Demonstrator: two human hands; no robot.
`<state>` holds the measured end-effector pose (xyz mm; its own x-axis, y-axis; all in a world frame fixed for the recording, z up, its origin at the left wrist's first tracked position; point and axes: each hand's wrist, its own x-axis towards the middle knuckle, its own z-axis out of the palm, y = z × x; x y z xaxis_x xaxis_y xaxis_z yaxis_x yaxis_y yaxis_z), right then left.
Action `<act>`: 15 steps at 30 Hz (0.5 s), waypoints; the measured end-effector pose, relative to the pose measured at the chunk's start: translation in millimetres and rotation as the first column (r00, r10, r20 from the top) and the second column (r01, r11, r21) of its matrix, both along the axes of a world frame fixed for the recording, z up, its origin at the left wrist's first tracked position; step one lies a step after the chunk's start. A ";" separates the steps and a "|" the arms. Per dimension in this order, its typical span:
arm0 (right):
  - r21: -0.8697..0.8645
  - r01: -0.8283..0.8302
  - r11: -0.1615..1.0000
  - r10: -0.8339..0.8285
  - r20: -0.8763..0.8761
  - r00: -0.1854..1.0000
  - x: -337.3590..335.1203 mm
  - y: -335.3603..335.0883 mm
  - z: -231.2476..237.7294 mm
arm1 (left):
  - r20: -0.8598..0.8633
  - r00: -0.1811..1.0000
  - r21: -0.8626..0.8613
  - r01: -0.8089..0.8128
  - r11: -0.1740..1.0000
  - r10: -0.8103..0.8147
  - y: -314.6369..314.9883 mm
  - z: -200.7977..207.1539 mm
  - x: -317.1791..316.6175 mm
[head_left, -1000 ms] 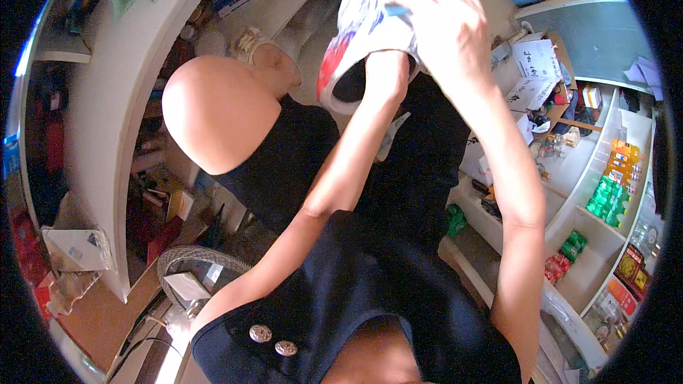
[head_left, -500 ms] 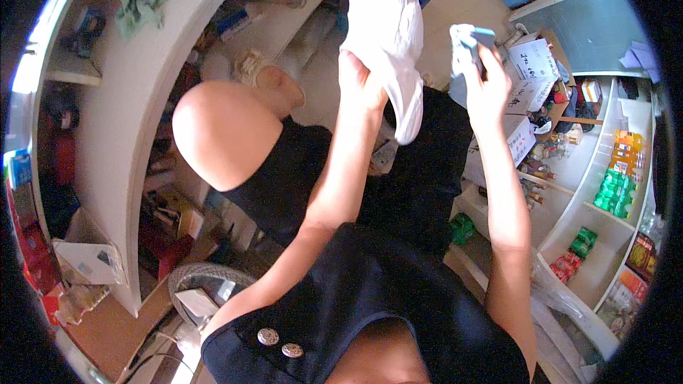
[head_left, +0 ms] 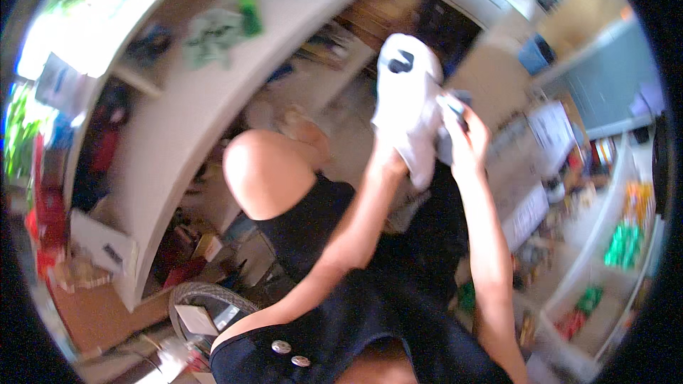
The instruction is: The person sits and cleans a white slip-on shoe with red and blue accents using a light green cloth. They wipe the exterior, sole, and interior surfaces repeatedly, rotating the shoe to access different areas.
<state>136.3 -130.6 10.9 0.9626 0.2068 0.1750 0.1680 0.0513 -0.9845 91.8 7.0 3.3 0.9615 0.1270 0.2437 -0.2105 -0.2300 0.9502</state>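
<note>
**White shoe was held up above the floor**

The shoe was clasped at its near end by the left grip, the fingers largely hidden. A grey-and-white item, too blurred to name, was pinched in the right grip at the shoe's right side; whether contact was made could not be told. A pale green cloth was spread on the tabletop.

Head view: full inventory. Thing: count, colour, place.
Shoe: 1, white, upper centre
Small item: 1, grey-white, beside shoe
Cloth: 1, pale green, upper left
Bright item: 1, green, beside cloth
Bucket: 1, blue, upper right
Tyre: 1, dark, lower left
Bottles: several, green and orange, far right
Shelf clutter: many, mixed, both sides, blurred
Left hand: 1, bare, holding shoe
Right hand: 1, bare, holding small item
Knee: 1, bare, centre-left
Top: 1, dark, bottom centre
</note>
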 end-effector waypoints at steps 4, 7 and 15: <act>0.102 -0.012 0.995 0.025 -0.121 0.992 0.4 -18.5 -26.3 | -0.183 0.979 -0.811 -0.102 0.576 -0.085 11.1 -10.5 -12.2; 0.131 0.110 0.985 -0.076 -0.243 0.967 5.5 -37.5 -68.8 | -0.189 0.975 -0.853 -0.101 0.512 -0.121 16.2 -14.6 -9.7; 0.204 0.125 0.971 -0.005 -0.503 0.864 3.7 -32.9 -78.4 | -0.204 0.978 -0.853 -0.151 0.499 -0.053 15.3 -18.7 -11.8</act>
